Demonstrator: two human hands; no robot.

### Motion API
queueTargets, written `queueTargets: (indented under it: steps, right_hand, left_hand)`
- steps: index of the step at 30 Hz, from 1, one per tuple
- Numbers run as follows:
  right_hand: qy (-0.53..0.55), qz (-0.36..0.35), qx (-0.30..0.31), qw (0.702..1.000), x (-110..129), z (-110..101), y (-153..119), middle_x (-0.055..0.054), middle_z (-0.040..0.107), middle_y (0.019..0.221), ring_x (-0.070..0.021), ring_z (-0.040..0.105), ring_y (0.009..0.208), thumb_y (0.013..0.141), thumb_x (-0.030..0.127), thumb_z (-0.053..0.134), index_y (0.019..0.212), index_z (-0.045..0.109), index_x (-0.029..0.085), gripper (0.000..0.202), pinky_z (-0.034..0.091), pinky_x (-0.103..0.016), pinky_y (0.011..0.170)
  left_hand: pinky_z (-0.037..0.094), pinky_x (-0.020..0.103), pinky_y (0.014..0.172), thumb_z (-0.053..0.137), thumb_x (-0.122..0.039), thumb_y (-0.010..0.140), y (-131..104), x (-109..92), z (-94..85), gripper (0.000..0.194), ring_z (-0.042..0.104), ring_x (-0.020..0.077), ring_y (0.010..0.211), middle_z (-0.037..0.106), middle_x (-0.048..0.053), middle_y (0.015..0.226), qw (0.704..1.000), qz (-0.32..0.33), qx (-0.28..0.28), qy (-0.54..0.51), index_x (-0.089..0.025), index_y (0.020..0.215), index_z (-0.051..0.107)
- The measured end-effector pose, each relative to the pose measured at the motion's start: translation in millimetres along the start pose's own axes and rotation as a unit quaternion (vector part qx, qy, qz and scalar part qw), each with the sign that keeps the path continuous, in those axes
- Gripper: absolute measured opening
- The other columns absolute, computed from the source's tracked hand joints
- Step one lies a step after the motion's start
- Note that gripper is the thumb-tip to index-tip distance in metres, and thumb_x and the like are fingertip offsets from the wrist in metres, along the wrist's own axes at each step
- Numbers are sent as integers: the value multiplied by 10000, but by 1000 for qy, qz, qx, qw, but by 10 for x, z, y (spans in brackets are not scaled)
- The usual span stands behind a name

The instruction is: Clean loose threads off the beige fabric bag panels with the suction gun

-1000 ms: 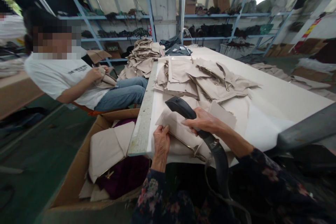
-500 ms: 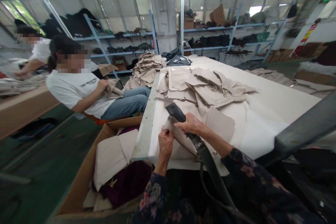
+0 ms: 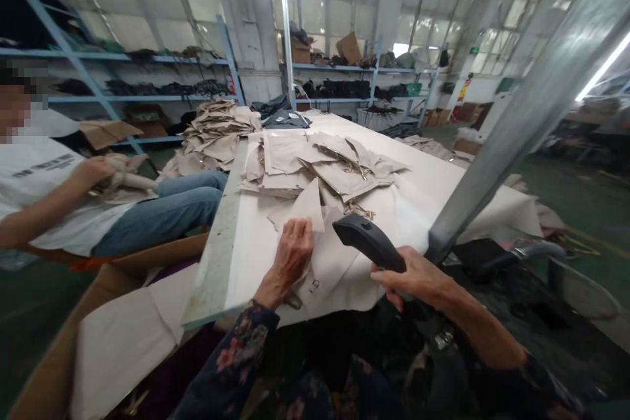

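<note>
Low on the near part of the table, my left hand (image 3: 291,252) has its fingers closed on a beige fabric piece (image 3: 312,205), whose pointed corner stands up above them. Metal fittings show on the fabric lying below. My right hand (image 3: 418,273) is wrapped round the handle of a black hand tool (image 3: 367,236) with a wide, flat nozzle. The nozzle points left, apart from the left hand and above the fabric. Behind both hands lies a loose pile of beige fabric pieces (image 3: 290,152), some with zippers.
A cardboard box (image 3: 54,335) with beige and purple fabric stands at the lower left. Beyond it sits a person (image 3: 44,170) handling beige fabric. A slanting metal post (image 3: 516,105) rises at the table's right edge. More beige pieces are stacked (image 3: 211,134) beyond the table's left side.
The view has swung right. The black tool in my right hand has drawn away from my left hand, toward the right. My left hand now holds up a fabric corner.
</note>
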State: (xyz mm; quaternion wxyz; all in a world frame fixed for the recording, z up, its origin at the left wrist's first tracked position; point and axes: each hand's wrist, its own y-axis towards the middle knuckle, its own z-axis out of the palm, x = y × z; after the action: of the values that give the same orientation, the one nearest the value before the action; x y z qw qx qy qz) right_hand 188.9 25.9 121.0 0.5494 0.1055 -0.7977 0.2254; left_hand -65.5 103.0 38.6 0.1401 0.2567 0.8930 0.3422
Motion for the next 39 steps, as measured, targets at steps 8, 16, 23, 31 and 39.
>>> queueTargets:
  steps: [8,16,23,31,39]
  right_hand:
    - [-23,11,-18,1000,-241,156,-139,54,529,445,-99,491,379,776,346,601,799,544,155,200,397,-190,399]
    - [-14,8,-78,997,-178,119,249,36,521,443,-94,487,370,770,339,584,648,505,162,230,419,-196,382]
    - [-21,-16,-26,999,-247,102,-67,38,542,464,-96,495,385,786,348,595,729,537,151,213,405,-194,395]
    - [-7,14,-119,993,-170,84,231,25,522,433,-94,480,370,759,332,597,625,500,157,241,403,-202,390]
    - [5,-69,-53,996,-1,88,83,45,538,449,-97,492,384,796,347,593,819,563,140,211,406,-196,406]
  left_hand:
    - [457,468,809,369,-11,835,66,-159,128,407,502,303,917,558,192,958,993,74,47,83,-5,1209,529]
    - [460,465,786,383,-31,844,19,-210,82,364,492,307,883,555,188,929,992,77,61,82,4,1161,557]
    - [435,468,838,391,-11,827,28,-245,107,367,486,311,911,561,189,952,995,65,67,33,8,1149,566]
    - [443,330,710,401,-100,878,144,-205,-17,241,513,214,770,532,81,836,997,-21,34,-72,-136,907,637]
    - [374,259,589,491,-203,859,364,-30,-139,306,500,139,622,480,-2,651,975,-149,-46,-157,-187,553,489]
